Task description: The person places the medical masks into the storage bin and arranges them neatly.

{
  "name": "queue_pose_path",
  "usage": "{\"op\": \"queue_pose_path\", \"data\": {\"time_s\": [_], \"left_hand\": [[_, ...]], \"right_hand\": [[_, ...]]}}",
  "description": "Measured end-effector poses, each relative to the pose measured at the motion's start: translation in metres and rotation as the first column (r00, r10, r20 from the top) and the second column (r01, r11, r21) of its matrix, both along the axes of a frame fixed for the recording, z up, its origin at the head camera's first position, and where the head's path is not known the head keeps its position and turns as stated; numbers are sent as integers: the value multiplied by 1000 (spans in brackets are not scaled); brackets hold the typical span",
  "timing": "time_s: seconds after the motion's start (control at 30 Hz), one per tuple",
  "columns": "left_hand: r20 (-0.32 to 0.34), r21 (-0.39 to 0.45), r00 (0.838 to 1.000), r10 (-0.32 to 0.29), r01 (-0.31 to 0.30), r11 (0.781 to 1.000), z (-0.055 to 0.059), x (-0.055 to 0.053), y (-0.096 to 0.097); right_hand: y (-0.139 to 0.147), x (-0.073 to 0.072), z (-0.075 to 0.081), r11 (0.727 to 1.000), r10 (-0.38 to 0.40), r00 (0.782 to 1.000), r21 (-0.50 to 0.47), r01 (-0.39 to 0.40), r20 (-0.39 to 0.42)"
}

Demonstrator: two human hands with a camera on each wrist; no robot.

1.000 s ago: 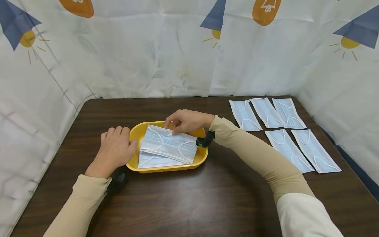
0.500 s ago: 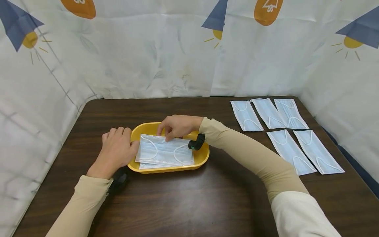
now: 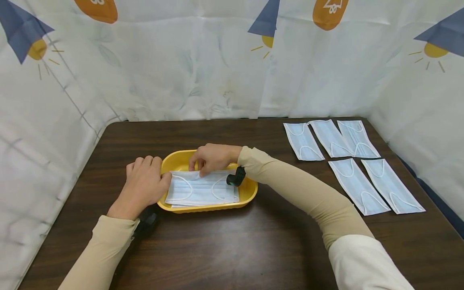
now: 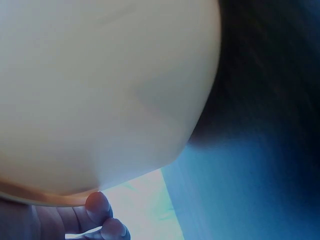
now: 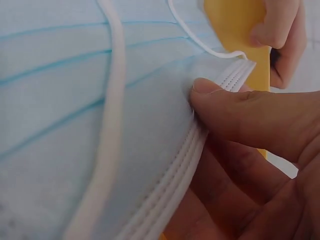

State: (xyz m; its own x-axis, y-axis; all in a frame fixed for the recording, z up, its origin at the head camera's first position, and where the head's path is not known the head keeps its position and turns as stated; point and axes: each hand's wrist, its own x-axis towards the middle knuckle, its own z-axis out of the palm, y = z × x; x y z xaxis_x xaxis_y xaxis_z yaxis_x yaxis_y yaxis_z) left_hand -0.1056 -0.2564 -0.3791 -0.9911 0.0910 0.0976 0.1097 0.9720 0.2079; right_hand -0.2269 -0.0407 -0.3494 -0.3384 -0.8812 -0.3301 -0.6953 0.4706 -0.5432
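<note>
A pale blue face mask [image 3: 202,188] with white ear loops lies in the yellow plastic basket [image 3: 251,194], on top of at least one more mask whose edge shows beneath. My right hand [image 3: 213,157] pinches the mask's far edge; in the right wrist view the thumb [image 5: 225,107] presses its blue face with the fingers behind. At the basket's left end my left hand [image 3: 143,184] grips the rim. In the left wrist view its fingertips [image 4: 97,206] curl around the rim, beside the large, pale-looking basket wall [image 4: 120,100].
Several more masks lie flat at the table's right side, including a far-left one [image 3: 303,141] and a near-right one [image 3: 393,186]. The dark wooden table [image 3: 232,245] meets a printed white curtain [image 3: 163,72] at the back. Similar curtains stand at both sides.
My right hand has brought the mask left and toward me, lowering it from a slant to lie almost straight over the mask beneath. The left hand has stayed on the rim.
</note>
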Motion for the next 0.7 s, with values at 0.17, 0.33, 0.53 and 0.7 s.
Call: {"op": "queue_pose_path", "data": {"time_s": [0.17,0.33,0.53,0.7], "left_hand": [[-12,4,1000,-4,4,1000,-1,0,0],[-20,3,1000,-10,10,1000,-1,-1,2],[-20,2,1000,-14,14,1000,-1,-2,2],[15,4,1000,0,0,1000,-2,-2,1]], "right_hand": [[0,0,0,1000,-10,1000,3,10,-6],[7,-1,0,1000,-28,999,-9,28,-25],[17,1,7,996,-67,997,-66,65,-29],[24,2,14,992,-79,996,-102,75,-38]]}}
